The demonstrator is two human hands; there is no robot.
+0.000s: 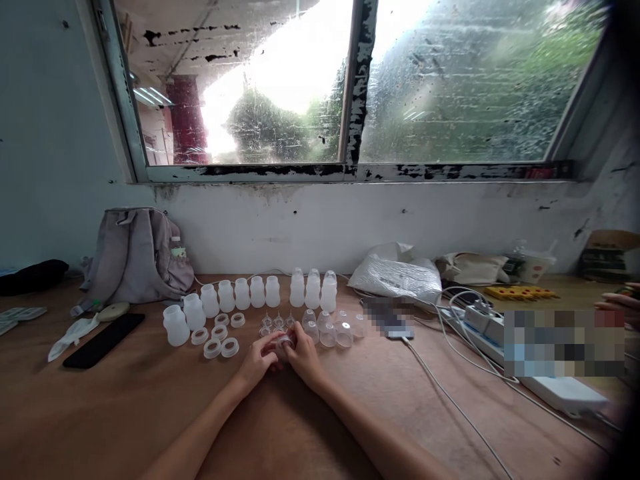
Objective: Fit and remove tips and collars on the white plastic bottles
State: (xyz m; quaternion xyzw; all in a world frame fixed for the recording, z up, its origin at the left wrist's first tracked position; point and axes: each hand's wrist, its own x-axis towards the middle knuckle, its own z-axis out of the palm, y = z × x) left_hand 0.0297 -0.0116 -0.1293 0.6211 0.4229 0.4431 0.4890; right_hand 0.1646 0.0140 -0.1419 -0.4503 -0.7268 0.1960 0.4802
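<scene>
My left hand (261,353) and my right hand (303,353) meet at the middle of the table, fingers closed around a small translucent bottle ring (284,341). Fingers hide much of it, so I cannot tell whether a nipple sits inside. Just beyond stand several clear nipples (278,323). To the right of them are several clear dome caps (327,335). Loose bottle rings (212,347) lie to the left. Open frosted baby bottles (177,325) stand in a curved row behind the rings. Three capped bottles (313,291) stand upright at the back.
On the left are a grey backpack (133,257) and a black phone (105,341). A silvery plastic bag (397,275), a phone on a cable (395,327) and a white power strip (565,393) with trailing cables lie right. Another person's hand (619,300) shows at the right edge.
</scene>
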